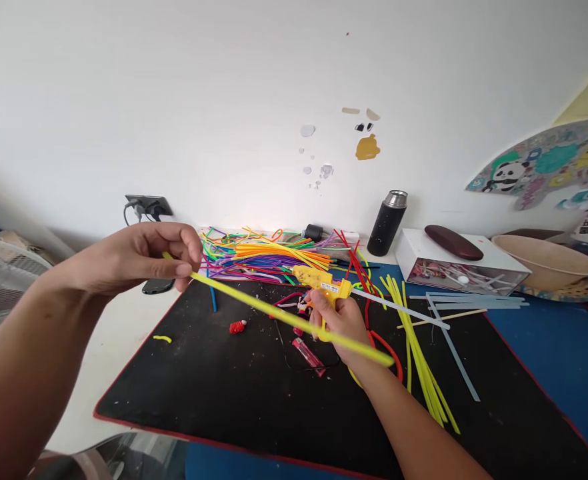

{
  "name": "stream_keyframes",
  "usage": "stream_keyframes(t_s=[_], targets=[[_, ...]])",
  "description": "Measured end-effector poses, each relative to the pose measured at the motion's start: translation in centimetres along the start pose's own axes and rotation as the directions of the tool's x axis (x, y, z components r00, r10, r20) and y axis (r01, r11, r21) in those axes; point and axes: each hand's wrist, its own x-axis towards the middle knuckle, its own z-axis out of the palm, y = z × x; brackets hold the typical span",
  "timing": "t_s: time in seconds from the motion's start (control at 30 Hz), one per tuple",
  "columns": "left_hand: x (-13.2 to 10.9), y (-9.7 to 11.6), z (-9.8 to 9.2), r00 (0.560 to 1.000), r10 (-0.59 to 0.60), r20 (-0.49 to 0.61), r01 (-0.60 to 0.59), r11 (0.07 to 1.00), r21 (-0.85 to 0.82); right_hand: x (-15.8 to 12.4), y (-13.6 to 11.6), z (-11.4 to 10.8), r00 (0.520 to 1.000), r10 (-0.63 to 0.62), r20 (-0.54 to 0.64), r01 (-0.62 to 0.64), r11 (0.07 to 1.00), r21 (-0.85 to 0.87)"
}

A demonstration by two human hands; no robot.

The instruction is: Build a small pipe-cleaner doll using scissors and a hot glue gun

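Note:
My left hand (167,257) pinches one end of a yellow pipe cleaner (269,308), which slants down to the right across the view and passes in front of my right wrist. In my right hand (341,320) is a yellow hot glue gun (327,283), its nozzle pointing left and a long clear glue stick (399,308) poking out of its back. Below the gun lies a lighter (309,357) with a pink body. A small red wound piece (237,327) sits to its left on the black mat (214,393).
Colourful pipe cleaners (274,257) are heaped along the wall. Yellow pipe cleaners (427,367) and clear glue sticks (494,303) lie to the right. Behind stand a black thermos (387,223) and a white box (409,253) with a brown case (453,242) on top. A tan bowl (549,257) is beside it.

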Motion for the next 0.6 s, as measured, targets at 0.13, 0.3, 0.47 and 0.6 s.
stream_keyframes(t_s=[0.13, 0.3, 0.47, 0.6], targets=[[1.0, -1.3, 1.1, 0.988, -0.029, 0.151, 0.035, 0.998, -0.042, 0.0, -0.3, 0.1, 0.999, 0.024, 0.038, -0.027, 0.995, 0.093], [2.9, -3.3, 4.0, 0.939, -0.062, 0.337, 0.101, 0.99, -0.101, -0.2, -0.7, 0.1, 0.988, 0.079, 0.135, -0.1, 0.982, 0.158], [4.4, -4.4, 5.2, 0.931, -0.068, 0.358, 0.122, 0.984, -0.132, -0.4, -0.2, 0.2, 0.965, 0.114, 0.235, -0.15, 0.978, 0.142], [5.0, -4.8, 5.8, 0.957, -0.043, 0.285, 0.108, 0.97, -0.218, -0.6, -0.1, 0.5, 0.965, 0.144, 0.221, -0.178, 0.974, 0.14]])
